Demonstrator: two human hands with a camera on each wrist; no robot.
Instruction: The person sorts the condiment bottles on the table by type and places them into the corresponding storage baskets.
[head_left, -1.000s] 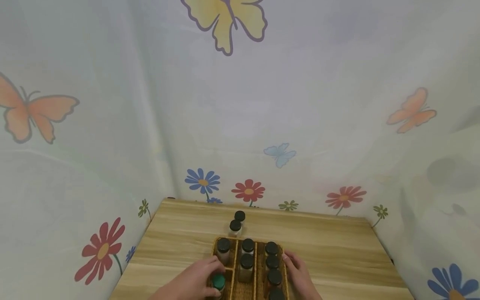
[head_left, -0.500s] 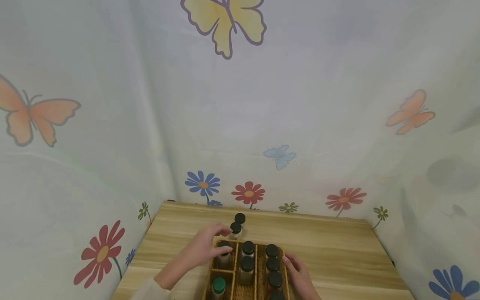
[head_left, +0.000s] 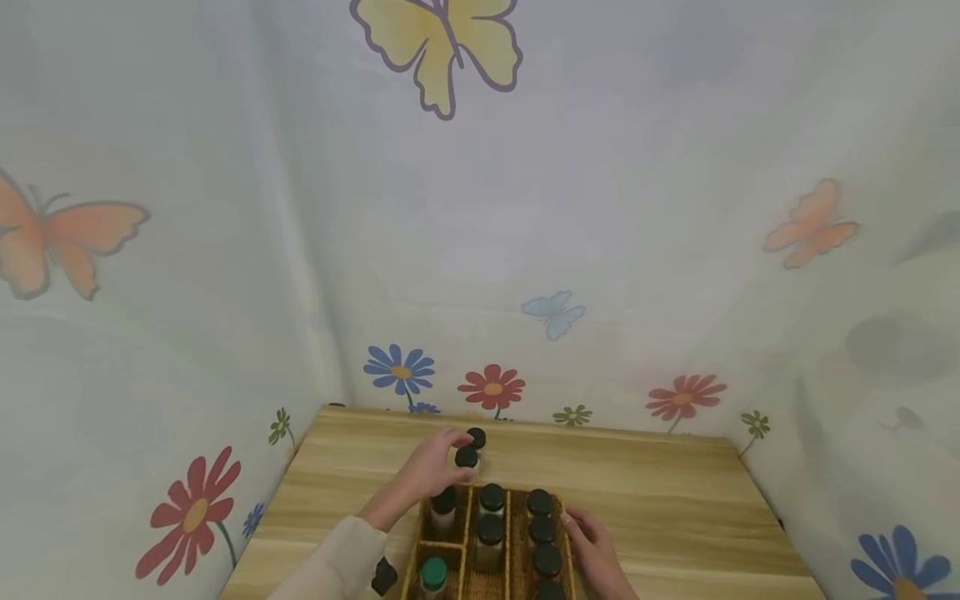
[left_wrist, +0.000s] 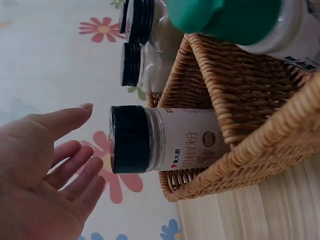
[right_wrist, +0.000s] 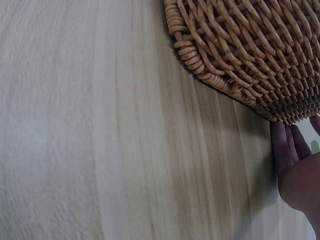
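Observation:
A wicker basket [head_left: 507, 546] with dividers holds several spice jars, most of them black-capped. Behind it stand two more black-capped jars, a nearer jar [head_left: 467, 457] and a farther jar [head_left: 477, 437]. My left hand [head_left: 429, 468] reaches over the far left corner, its thumb and fingertips on either side of the nearer jar's cap. In the left wrist view the left hand [left_wrist: 47, 175] has its fingers spread, beside a white-labelled pepper jar [left_wrist: 187, 137] inside the basket. My right hand [head_left: 596, 550] touches the basket's right wall with extended fingers [right_wrist: 282, 150].
A green-capped jar [head_left: 433, 575] stands in the basket's near left compartment. Several jars line the right compartment, and two jars [head_left: 491, 533] stand in the middle one. The wooden table [head_left: 660, 500] meets a flowered cloth wall [head_left: 600, 350] at the back.
My left hand has let go of the green-capped jar in the near left compartment and moved forward to the jars behind the basket. The right hand stays at the basket's side.

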